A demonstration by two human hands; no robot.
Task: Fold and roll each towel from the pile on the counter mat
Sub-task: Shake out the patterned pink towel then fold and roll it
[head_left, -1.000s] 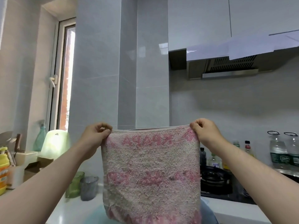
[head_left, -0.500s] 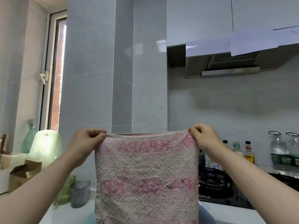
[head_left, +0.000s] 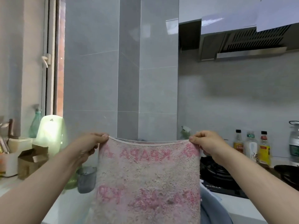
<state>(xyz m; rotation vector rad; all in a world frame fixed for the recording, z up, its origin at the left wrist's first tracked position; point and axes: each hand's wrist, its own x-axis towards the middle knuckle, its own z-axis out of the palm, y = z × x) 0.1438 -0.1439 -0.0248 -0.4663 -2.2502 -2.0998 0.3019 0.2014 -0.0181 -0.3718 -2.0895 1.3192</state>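
Towel: pink-and-white towel (head_left: pixel 148 180) with pink lettering hangs flat and upright, spread between the two grips; its lower part runs off the bottom of the view.
Left hand: left hand (head_left: pixel 88 147) pinches the towel's top left corner, its grip closed on the hem.
Right hand: right hand (head_left: pixel 208 145) pinches the top right corner, its grip closed and about level with the left one.
Top edge: sags slightly between the two grips.
Table: white table (head_left: pixel 239 206) lies below both grips, mostly hidden behind the towel.
Below the right grip: blue-grey shape (head_left: pixel 213 209) at the towel's right edge, perhaps the mat or another towel; too little shows to tell.
Beyond the right grip: black stove (head_left: pixel 218 173), with bottles (head_left: pixel 250 147) to its right along the wall.
Below the left grip: grey cup (head_left: pixel 86 178) on the table, just beside the towel's left edge.
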